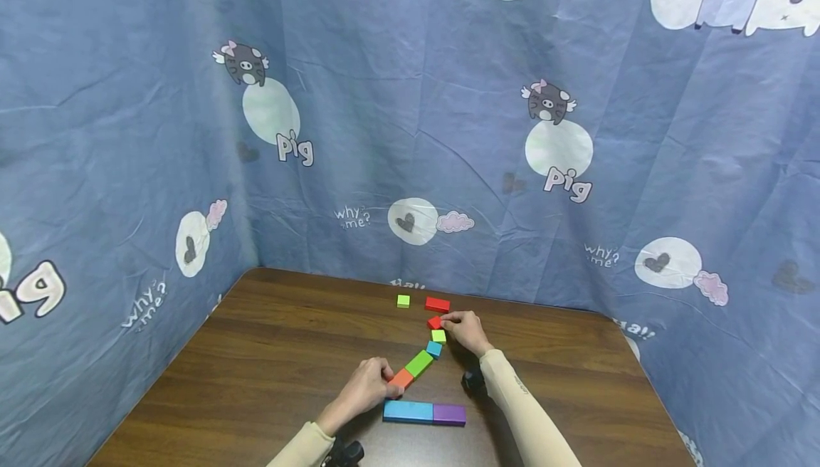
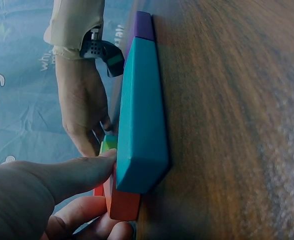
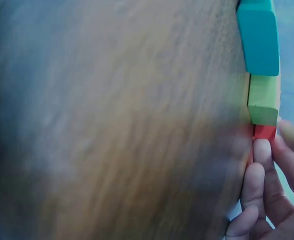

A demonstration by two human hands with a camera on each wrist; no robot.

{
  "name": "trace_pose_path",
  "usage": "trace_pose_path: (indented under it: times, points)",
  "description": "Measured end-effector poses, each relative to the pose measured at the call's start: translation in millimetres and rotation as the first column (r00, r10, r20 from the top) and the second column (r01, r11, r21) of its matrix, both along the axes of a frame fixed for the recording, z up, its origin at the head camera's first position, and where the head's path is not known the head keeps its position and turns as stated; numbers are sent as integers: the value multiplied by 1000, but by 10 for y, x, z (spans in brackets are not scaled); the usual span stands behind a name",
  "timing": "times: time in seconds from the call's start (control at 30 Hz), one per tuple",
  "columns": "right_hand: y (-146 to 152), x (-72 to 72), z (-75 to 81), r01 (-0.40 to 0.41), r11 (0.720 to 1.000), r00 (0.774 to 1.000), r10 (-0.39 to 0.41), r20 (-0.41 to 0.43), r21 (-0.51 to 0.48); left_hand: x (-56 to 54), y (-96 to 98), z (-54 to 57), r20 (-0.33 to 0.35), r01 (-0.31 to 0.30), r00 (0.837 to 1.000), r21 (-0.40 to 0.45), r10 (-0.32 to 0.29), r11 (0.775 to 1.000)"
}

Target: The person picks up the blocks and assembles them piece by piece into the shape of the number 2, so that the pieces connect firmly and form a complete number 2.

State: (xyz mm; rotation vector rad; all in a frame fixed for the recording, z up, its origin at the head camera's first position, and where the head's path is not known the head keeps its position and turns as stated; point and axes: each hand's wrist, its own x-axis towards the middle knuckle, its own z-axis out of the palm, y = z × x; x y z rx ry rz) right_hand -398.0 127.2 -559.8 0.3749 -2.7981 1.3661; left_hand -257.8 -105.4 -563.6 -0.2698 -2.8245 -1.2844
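Note:
A curved row of blocks lies flat on the wooden table. Its near end is an orange block (image 1: pixel 401 379), pinched between the thumb and fingers of my left hand (image 1: pixel 365 386). Beyond it come a green block (image 1: pixel 419 364), a small blue block (image 1: pixel 434 349) and a small yellow-green block (image 1: pixel 438 337). At the far end my right hand (image 1: pixel 469 332) pinches a small red block (image 1: pixel 435 322), which in the right wrist view sits against the yellow-green one and is partly hidden by fingers.
Nearer me, a long blue block (image 1: pixel 408 411) and a purple block (image 1: pixel 449 415) lie end to end. Farther back are a red block (image 1: pixel 438 304) and a loose yellow-green cube (image 1: pixel 403 301). A patterned blue curtain (image 1: pixel 416 132) hangs behind the table (image 1: pixel 269 353).

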Motion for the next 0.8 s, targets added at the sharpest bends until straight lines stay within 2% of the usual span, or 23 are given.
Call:
trace_pose_path:
  times: [0.17,0.3,0.43,0.53,0.67,0.8]
  points:
    - [40,2,-14,-12,1000,1000,12,-21,-13,-7,1,-4,8,-2,1000,0,2,1000]
    - [89,2,-43,-1,998,1000,0,-20,-61,-11,0,4,16,-6,1000,0,6,1000]
    - [119,23,-64,-5,985,999,11,33,-173,-8,-1,2,16,-7,1000,-5,7,1000]
    - [131,49,-73,-12,964,995,37,91,-266,-10,3,-2,11,-10,1000,-7,10,1000]
    - [146,72,-83,-61,930,982,121,144,-361,-21,8,7,15,-19,1000,-9,19,1000]
    - [170,125,-84,-187,904,953,262,152,-385,-17,8,11,29,-24,999,-19,24,1000]
